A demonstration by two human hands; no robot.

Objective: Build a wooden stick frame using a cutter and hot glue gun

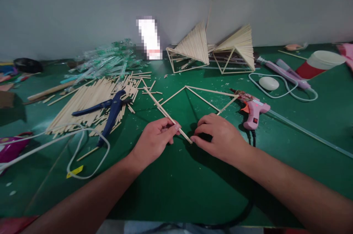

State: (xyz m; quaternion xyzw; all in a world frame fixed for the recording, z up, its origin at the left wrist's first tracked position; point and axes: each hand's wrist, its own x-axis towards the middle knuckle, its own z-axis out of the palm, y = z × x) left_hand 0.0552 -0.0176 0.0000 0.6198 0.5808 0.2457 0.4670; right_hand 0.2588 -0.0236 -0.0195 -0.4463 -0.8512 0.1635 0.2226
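Note:
My left hand [156, 140] is closed in a pinch on thin wooden sticks [162, 111] that run from the table's middle down to my fingers. My right hand [220, 135] rests with curled fingers at the near end of those sticks, its fingertips touching the tip. Just behind my right hand lies a flat stick frame [202, 96] of joined triangles on the green table [179, 182]. A pink glue gun [252, 109] lies right of the frame, its black cord passing under my right forearm.
A heap of loose sticks [88, 101] with blue cutters [110, 111] on top lies at left, beside a white cable [79, 153]. Two finished stick fans [215, 48] lean on the wall. A white mouse [268, 83], a purple tool [289, 74] and a red-and-white cup [320, 65] sit at right.

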